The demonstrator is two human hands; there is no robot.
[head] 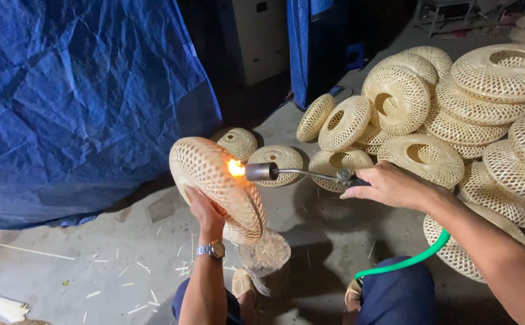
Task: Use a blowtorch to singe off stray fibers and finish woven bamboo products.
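Woven bamboo lampshade [217,186], a domed open-lattice ring, stands on edge in front of a big crumpled blue tarpaulin [76,102], its lower rim near a rough wooden block [265,256] on the concrete floor [94,265]. Behind it and to the right lies a large heap of similar woven shades [455,114], some stacked, some leaning. The left hand [205,210] grips the shade from below, fingers [191,194] curled and clamped on the near rim, a metal wristwatch [213,249] on that wrist. The right hand [389,183] is closed around the handle of a gas torch [298,173], fingers wrapped together on it, well apart from the shade itself. The torch's thin metal tube runs left to a cylindrical nozzle [261,171], and a small orange flame [236,168] touches the shade's weave just above the left hand. A green hose [410,260] trails from under the right forearm. Bamboo slivers litter the floor.
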